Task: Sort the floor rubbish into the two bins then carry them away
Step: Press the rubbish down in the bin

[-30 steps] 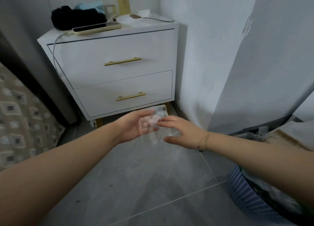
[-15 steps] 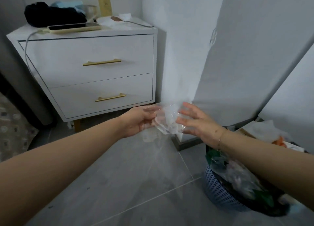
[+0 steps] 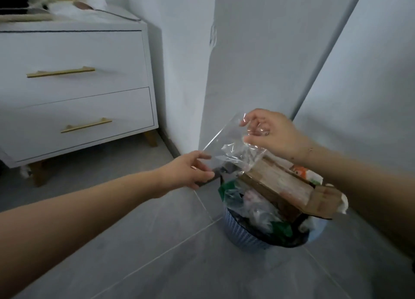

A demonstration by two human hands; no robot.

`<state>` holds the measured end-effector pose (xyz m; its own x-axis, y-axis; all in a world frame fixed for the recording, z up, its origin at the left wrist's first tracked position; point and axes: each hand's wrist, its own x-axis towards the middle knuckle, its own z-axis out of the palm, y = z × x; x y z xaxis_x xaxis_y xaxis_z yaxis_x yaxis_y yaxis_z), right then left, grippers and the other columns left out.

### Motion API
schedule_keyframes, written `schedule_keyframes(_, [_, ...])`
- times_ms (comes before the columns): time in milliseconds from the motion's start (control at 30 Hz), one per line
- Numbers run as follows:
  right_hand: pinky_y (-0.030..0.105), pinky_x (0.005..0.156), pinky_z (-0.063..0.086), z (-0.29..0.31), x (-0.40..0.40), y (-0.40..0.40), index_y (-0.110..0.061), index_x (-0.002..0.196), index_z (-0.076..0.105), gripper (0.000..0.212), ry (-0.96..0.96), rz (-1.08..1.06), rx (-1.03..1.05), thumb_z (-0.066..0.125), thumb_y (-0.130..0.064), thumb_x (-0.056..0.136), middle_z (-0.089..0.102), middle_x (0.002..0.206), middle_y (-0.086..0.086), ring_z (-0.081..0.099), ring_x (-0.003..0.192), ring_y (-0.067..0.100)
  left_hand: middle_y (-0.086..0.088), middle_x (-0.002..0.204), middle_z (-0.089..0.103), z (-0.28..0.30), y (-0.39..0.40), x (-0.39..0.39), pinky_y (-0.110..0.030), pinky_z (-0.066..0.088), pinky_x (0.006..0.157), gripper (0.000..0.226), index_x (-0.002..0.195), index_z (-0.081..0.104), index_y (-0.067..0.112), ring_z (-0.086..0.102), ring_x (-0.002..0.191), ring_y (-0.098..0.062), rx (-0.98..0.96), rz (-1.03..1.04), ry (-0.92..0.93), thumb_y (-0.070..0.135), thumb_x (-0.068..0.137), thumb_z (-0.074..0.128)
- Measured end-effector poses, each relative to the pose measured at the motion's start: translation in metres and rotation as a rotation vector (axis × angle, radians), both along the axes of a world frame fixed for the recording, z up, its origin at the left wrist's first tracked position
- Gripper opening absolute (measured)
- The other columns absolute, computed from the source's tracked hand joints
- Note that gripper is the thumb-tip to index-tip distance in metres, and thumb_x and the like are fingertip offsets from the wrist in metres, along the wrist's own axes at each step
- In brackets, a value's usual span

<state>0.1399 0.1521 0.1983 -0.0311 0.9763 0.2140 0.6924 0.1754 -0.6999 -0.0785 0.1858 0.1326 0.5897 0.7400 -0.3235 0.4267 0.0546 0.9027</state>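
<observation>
the clear plastic wrapper [image 3: 233, 150] hangs in the air above the near rim of the blue bin [image 3: 242, 231], stretched between both hands. the left hand [image 3: 188, 170] has its grip clamped on the wrapper's lower left edge, thumb on top and fingers beneath. the right hand [image 3: 271, 134] pinches the upper right corner, its grip closed on the film with the other fingers curled loosely.

the bin stands on the grey tiled floor [image 3: 157, 242], close to the white panel [image 3: 258, 63] leaning into the corner, and well apart from the white drawer unit [image 3: 74, 92] at left. open floor lies between the drawer unit's legs and the bin, and in front of the bin toward the camera.

the bin is heaped above its rim: a brown cardboard box [image 3: 283, 186] lies tilted across the top, with crumpled clear and green plastic beside it. the right forearm covers the bin's far right side. the wrapper's edges are hard to trace against the pale wall. the drawer unit is cut off at the left, and the items on its top are blurred.
</observation>
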Motion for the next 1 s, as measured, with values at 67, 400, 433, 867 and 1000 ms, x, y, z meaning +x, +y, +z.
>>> schedule_keyframes(67, [0.033, 0.07, 0.053, 0.011, 0.013, -0.015, -0.014, 0.094, 0.065, 0.021, 0.0, -0.008, 0.088, 0.068, 0.001, 0.08, 0.057, 0.081, 0.0, 0.058, 0.07, 0.02, 0.004, 0.112, 0.054, -0.01, -0.007, 0.012, -0.026, 0.052, 0.081, 0.064, 0.141, 0.034, 0.022, 0.058, 0.103, -0.015, 0.022, 0.047, 0.037, 0.025, 0.086, 0.067])
schedule_keyframes(400, [0.037, 0.062, 0.049, -0.006, 0.025, -0.042, -0.005, 0.084, 0.066, 0.015, -0.507, 0.118, 0.59, 0.055, 0.005, 0.086, 0.062, 0.09, 0.006, 0.059, 0.077, 0.022, -0.01, 0.114, 0.065, -0.037, -0.012, 0.051, -0.03, 0.058, 0.07, 0.033, 0.118, 0.056, 0.012, 0.063, 0.101, -0.023, -0.453, 0.109, -0.052, 0.013, 0.086, 0.066])
schedule_keyframes(433, [0.036, 0.062, 0.05, -0.002, 0.026, -0.036, -0.006, 0.085, 0.066, 0.016, -0.534, 0.125, 0.587, 0.055, 0.005, 0.085, 0.063, 0.093, 0.005, 0.061, 0.078, 0.022, -0.011, 0.111, 0.066, -0.037, -0.011, 0.053, -0.028, 0.057, 0.065, 0.031, 0.115, 0.059, 0.011, 0.065, 0.095, -0.022, -0.49, 0.128, -0.072, 0.007, 0.085, 0.066])
schedule_keyframes(867, [0.021, 0.083, 0.045, -0.023, 0.006, 0.041, -0.013, 0.098, 0.074, 0.027, -0.787, 0.36, -0.314, 0.054, -0.002, 0.084, 0.073, 0.099, 0.001, 0.064, 0.094, 0.013, -0.013, 0.105, 0.066, -0.048, -0.016, 0.06, -0.025, 0.054, 0.05, 0.056, 0.123, 0.051, 0.007, 0.065, 0.084, -0.023, -0.534, 0.329, -0.174, -0.016, 0.075, 0.066])
schedule_keyframes(1000, [0.029, 0.092, 0.049, -0.03, 0.0, 0.058, -0.017, 0.098, 0.075, 0.019, -0.794, 0.366, -0.578, 0.06, -0.019, 0.087, 0.072, 0.104, -0.002, 0.062, 0.096, 0.013, -0.012, 0.103, 0.064, -0.049, -0.016, 0.059, -0.025, 0.054, 0.05, 0.054, 0.123, 0.052, 0.008, 0.064, 0.084, -0.023, -0.527, 0.334, -0.181, -0.015, 0.076, 0.066])
